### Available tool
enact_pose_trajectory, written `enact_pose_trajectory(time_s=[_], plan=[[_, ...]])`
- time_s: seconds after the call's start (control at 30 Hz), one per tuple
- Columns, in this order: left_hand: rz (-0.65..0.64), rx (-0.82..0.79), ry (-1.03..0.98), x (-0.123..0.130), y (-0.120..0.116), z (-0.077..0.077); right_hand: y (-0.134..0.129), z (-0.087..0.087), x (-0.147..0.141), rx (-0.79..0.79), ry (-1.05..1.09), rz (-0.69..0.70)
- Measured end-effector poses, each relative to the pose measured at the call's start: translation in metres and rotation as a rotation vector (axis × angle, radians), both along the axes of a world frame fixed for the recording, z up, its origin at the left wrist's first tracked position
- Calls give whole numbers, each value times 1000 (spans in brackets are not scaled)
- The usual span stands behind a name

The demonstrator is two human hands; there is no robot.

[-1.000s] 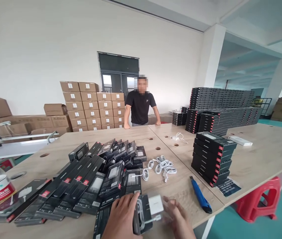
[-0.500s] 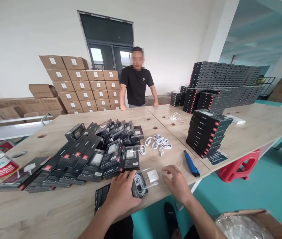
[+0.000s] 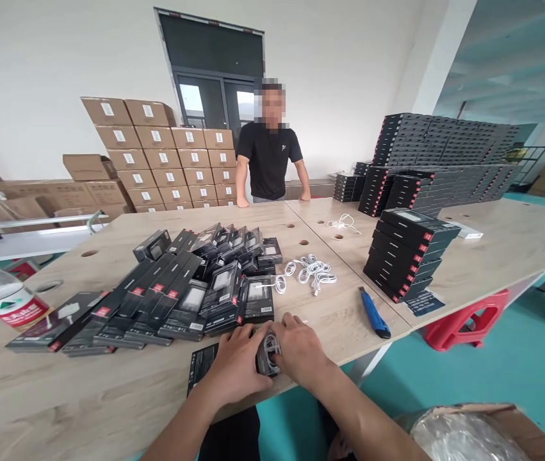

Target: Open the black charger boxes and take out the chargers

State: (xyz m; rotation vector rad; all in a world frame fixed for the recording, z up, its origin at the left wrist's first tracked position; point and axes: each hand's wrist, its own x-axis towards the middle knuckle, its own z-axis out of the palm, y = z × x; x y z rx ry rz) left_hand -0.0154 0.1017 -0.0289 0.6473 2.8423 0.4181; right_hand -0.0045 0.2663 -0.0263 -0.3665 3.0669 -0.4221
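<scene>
Near the table's front edge, my left hand (image 3: 239, 362) grips a small dark box (image 3: 263, 363) with a coiled white cable (image 3: 271, 346) in its open side. My right hand (image 3: 298, 349) is closed at the right side of that box, its fingers bent over the cable; what they pinch is hidden. Partly under my left forearm lies a black box (image 3: 200, 366). A heap of black boxes (image 3: 221, 288) with clear windows spreads behind and left of my hands. Loose white cables (image 3: 311, 271) lie beyond them.
A blue cutter (image 3: 374, 314) lies right of my hands, before a stack of black boxes (image 3: 404, 253). A bottle (image 3: 10, 301) stands at left. Across the table (image 3: 330, 314) a person (image 3: 269, 160) leans on it. A carton with plastic (image 3: 469, 435) sits below right.
My right hand has moved left from beside the white charger onto the cable box. The charger no longer shows. The whole view has shifted slightly.
</scene>
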Motion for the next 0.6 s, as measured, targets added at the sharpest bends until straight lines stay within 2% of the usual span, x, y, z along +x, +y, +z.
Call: enact_pose_trajectory(time_s=[0.17, 0.3, 0.6], plan=[[-19, 42, 26, -3, -2, -4, -17, -1, -12, 57, -83, -119], [-5, 68, 38, -3, -2, -11, -26, -6, -18, 81, -87, -144], [10, 72, 31, 0, 2, -14, -18, -15, -19, 111, -83, -171]])
